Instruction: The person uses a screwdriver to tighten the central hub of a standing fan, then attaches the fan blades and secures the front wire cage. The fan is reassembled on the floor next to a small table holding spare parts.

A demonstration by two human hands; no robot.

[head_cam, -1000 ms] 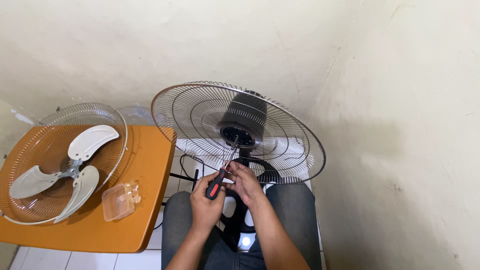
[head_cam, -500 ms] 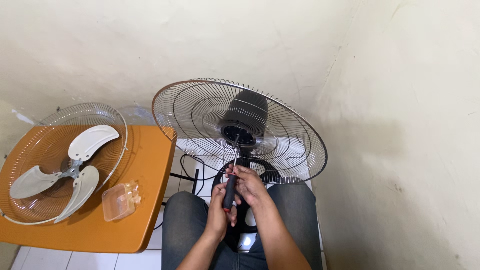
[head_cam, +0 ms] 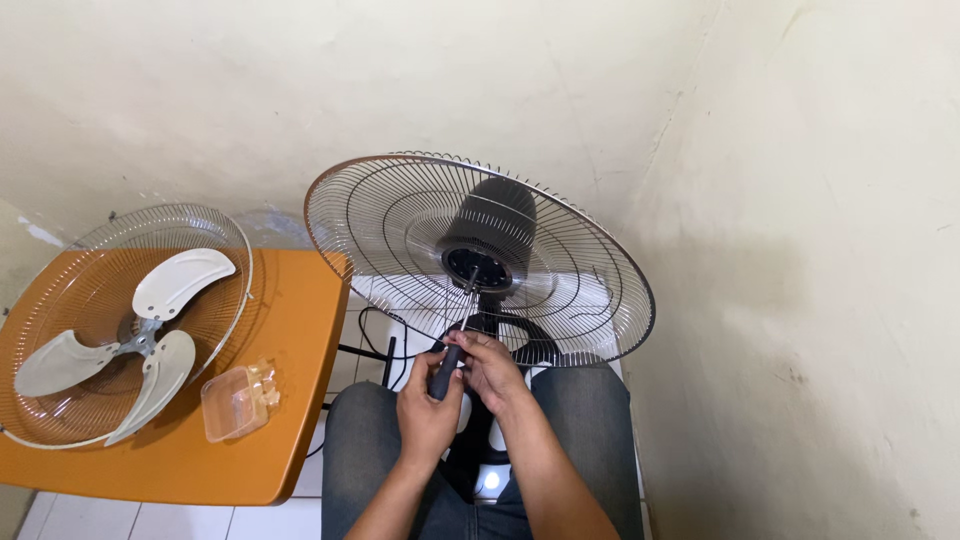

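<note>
Head view: my left hand (head_cam: 428,408) grips the screwdriver (head_cam: 447,368). My right hand (head_cam: 493,368) pinches its shaft, the tip at the fan motor hub (head_cam: 477,268).

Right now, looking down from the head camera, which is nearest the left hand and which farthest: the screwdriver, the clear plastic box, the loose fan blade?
1. Screwdriver, held in the left hand.
2. Clear plastic box, leftward on the orange table.
3. Loose fan blade, far left, in the detached grille.

Soft, even daylight, sharp focus, faint shadows, slight wide-angle bending at edges.
</note>
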